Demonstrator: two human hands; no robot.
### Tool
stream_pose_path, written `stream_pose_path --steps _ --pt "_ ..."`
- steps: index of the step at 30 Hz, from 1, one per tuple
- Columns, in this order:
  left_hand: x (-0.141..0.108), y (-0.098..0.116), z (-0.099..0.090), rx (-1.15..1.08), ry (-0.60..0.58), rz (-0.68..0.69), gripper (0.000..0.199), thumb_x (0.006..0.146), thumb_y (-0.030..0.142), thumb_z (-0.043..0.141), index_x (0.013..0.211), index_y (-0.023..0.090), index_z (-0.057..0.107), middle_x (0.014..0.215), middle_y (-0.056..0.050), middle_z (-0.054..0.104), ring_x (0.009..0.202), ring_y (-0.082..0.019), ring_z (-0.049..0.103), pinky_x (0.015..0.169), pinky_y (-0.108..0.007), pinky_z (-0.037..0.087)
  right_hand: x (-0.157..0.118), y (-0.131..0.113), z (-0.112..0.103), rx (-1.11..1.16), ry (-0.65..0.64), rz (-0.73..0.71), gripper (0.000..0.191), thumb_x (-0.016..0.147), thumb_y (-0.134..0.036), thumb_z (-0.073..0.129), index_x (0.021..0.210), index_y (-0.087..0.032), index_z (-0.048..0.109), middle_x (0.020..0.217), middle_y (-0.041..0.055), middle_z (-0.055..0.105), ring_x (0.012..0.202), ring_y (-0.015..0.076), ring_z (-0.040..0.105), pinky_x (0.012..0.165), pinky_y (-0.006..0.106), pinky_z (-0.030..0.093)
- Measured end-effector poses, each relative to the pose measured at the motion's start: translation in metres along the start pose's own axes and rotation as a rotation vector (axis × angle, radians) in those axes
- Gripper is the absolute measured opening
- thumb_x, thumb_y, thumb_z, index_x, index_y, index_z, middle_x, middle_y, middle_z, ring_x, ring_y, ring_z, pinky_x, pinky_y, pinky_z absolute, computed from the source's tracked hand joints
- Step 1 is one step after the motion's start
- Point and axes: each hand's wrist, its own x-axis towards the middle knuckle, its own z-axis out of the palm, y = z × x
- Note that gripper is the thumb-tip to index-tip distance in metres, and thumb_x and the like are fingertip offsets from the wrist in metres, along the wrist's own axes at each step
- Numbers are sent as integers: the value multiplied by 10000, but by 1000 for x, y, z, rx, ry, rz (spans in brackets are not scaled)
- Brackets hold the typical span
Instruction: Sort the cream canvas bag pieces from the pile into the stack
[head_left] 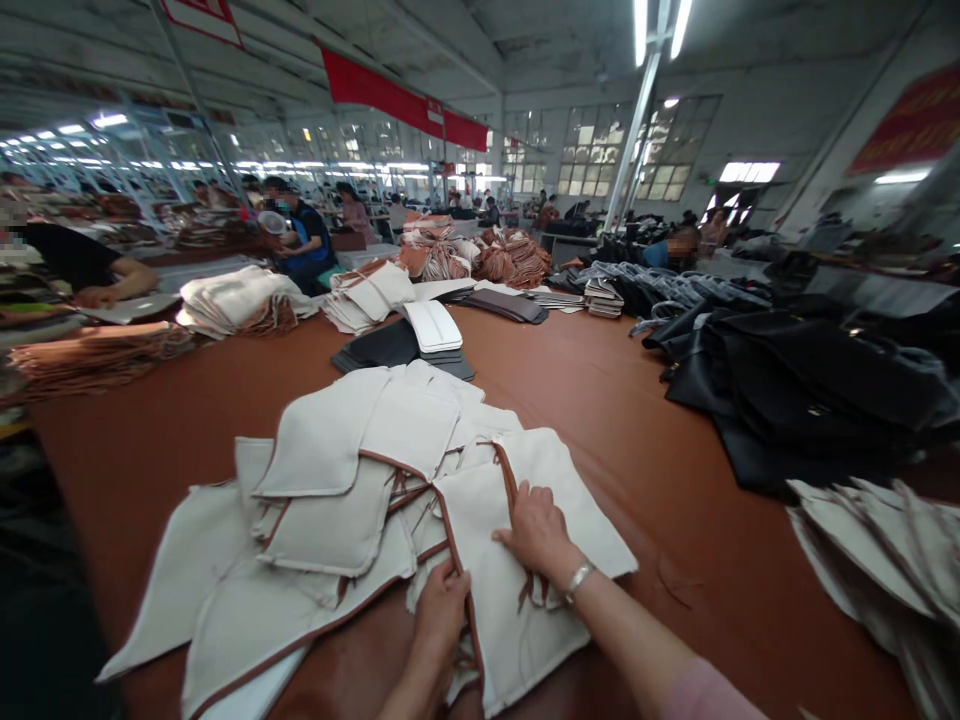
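A heap of cream fabric pieces [337,470] with brown piping lies on the brown table [600,400] in front of me. My right hand [536,530] rests flat, fingers spread, on the nearest cream panel [570,480], and a bracelet shows on its wrist. My left hand [441,612] pinches the brown-edged seam of that same panel near its lower left side.
Black bag parts [795,390] pile up at the right, more cream pieces [885,560] at the right edge. Dark and white stacks [420,340] lie mid-table. Cream piles [240,300] and tan stacks [97,355] lie at the left, where seated people [300,240] work.
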Motion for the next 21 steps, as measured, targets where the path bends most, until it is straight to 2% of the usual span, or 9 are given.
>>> stream_pose_path --steps 2,4,6,8,11,13,16,19,21 --pt "-3 5 -1 -1 -45 32 348 700 330 641 992 139 652 848 -106 751 849 -295 710 780 -391 561 6 13 -4 11 -36 2 484 824 -254 645 1241 -42 523 1128 235 608 1076 354 563 832 382 447" --pt "-9 11 0 -1 -71 80 323 696 321 641 966 145 654 868 -103 750 872 -291 703 809 -384 550 13 35 -27 24 -71 2 280 835 -107 520 1107 -86 584 1000 181 659 937 297 624 749 335 435" --pt "-17 17 4 -1 -76 129 314 707 301 622 985 156 646 944 -103 745 923 -284 690 859 -379 528 14 57 -60 37 -73 4 289 851 -84 452 1109 -112 578 923 151 675 838 262 641 676 307 404" --pt "-28 27 14 0 -75 184 341 749 293 586 1066 176 627 1038 -91 730 979 -267 672 914 -371 499 2 70 -94 39 -42 1 324 870 -121 439 1172 -142 552 924 141 677 825 256 641 661 302 379" --pt "-50 48 35 -98 -179 259 410 806 284 544 1207 203 570 1160 -75 692 1041 -237 642 949 -346 473 -40 64 -122 93 -40 -70 315 865 -174 465 1164 -186 563 933 118 680 843 250 636 687 303 372" --pt "-67 64 50 -260 -295 248 464 780 233 540 1242 188 543 1155 -77 689 1030 -222 637 932 -319 474 -72 52 -118 264 -88 -160 292 867 -219 479 1139 -195 580 938 97 681 854 236 628 712 297 390" --pt "-87 82 64 -451 -436 78 505 759 227 531 1262 185 540 1064 -59 701 938 -191 642 827 -274 485 -100 41 -86 672 -166 -233 350 834 -300 530 1164 -191 575 993 78 673 895 225 608 762 297 431" --pt "-92 86 68 -446 -576 -30 519 710 240 574 1224 173 603 875 -33 689 777 -160 617 700 -240 454 -99 48 -51 1034 -204 -152 447 684 -326 634 1098 -163 589 943 56 662 838 218 586 725 298 451" --pt "-85 82 68 -380 -523 -54 504 613 214 631 1111 148 671 760 -16 657 706 -160 592 669 -250 445 -90 60 -44 1172 -226 -50 356 627 -316 603 938 -143 601 795 35 631 701 191 550 627 284 431"
